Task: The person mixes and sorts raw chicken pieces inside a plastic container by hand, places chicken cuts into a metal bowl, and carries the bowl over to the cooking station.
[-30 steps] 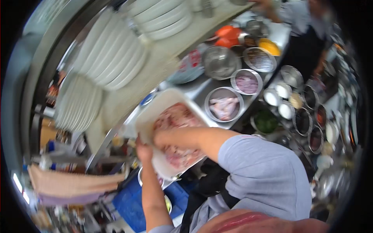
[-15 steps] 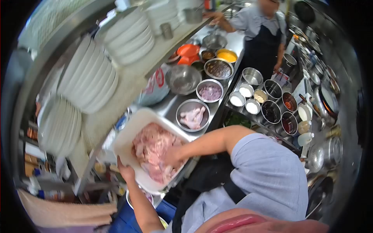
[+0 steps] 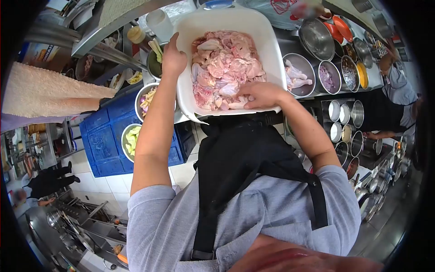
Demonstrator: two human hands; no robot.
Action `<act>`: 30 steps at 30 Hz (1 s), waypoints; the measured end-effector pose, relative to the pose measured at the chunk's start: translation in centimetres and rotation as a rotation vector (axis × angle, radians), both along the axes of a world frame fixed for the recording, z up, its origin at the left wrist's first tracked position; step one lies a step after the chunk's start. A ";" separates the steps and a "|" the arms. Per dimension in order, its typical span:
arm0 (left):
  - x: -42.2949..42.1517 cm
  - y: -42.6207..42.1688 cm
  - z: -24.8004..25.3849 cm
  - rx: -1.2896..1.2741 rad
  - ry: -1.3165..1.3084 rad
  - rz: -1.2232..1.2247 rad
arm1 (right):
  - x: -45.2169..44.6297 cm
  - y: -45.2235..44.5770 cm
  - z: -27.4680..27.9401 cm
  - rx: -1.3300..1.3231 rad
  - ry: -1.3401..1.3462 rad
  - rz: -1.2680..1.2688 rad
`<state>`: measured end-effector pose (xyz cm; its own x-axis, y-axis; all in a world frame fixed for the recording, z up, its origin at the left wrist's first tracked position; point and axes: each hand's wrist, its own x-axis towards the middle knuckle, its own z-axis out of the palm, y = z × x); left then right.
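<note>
A large white tub [image 3: 182, 27] filled with raw chicken pieces [image 3: 226, 61] is in front of me on the counter. My left hand [image 3: 174, 59] grips the tub's left side, one finger stretched up along the rim. On the near right part of the chicken, my right hand [image 3: 262, 94] lies palm down with its fingers apart, touching the top pieces. To the tub's right, a metal bowl [image 3: 309, 67] contains chicken legs [image 3: 297, 77]. Beside it is a bowl of chopped purple onion [image 3: 327, 78].
Left of the tub are a bowl of cut vegetables [image 3: 147, 100] and, over a blue crate [image 3: 105, 144], a bowl of green pieces [image 3: 132, 140]. Metal bowls and seasoning pots [image 3: 335, 131] stand right. Another person [image 3: 396, 104] is at the far right; a second person [image 3: 47, 181] is far left.
My view has turned, so the tub now appears upright at top centre. My right hand has come up from deep in the chicken to its near right surface. The left stays at the tub's side.
</note>
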<state>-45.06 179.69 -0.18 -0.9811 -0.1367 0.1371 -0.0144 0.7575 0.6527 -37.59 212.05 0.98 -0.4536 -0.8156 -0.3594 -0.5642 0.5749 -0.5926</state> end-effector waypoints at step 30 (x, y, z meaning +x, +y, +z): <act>0.0 0.5 0.6 -0.038 -0.096 0.108 | -5.2 -11.6 0.7 0.341 0.224 -0.018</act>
